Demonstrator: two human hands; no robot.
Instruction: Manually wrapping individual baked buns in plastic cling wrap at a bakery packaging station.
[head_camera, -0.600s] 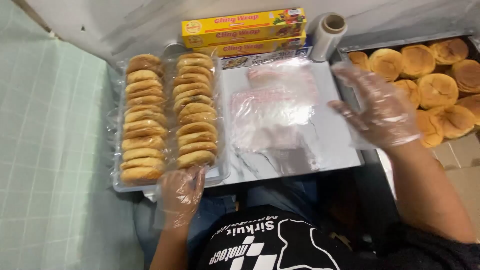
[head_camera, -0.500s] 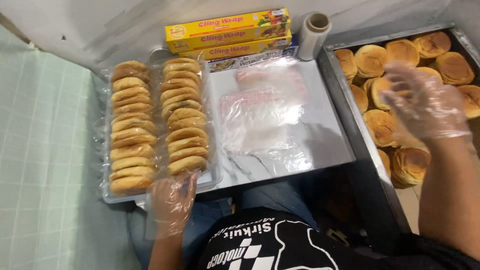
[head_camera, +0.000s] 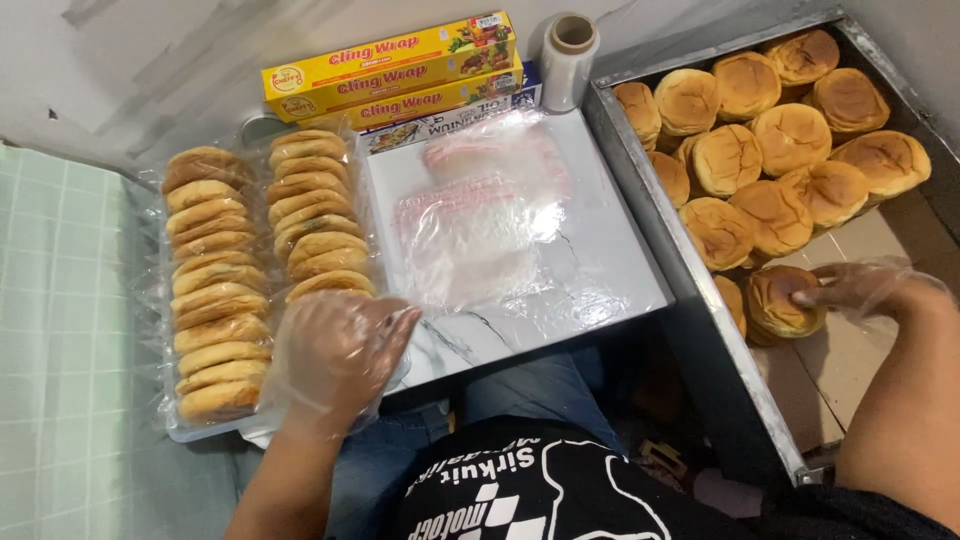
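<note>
Moved: right hand (head_camera: 850, 290) has dropped from above the bun tray (head_camera: 700, 270) onto 1 near bun (head_camera: 785, 300) at right.
Right fingers: I see them closing on that bun.
Left hand (head_camera: 335, 355): fingers loosely curled, empty, resting at the near end of the wrapped buns (head_camera: 320, 270) on the tabletop (head_camera: 610, 270).

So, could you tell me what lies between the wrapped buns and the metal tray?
In the head view, a white marble-patterned board with a pile of clear plastic bags lies between them.

The person wears thin, clear, crinkled disposable plastic gloves, loose and baggy, on the left hand (head_camera: 335, 355) and the right hand (head_camera: 860, 290). Both forearms are bare, with no sleeves reaching them. The black shirt carries white lettering and a checkered pattern; the trousers are blue denim jeans.
</note>
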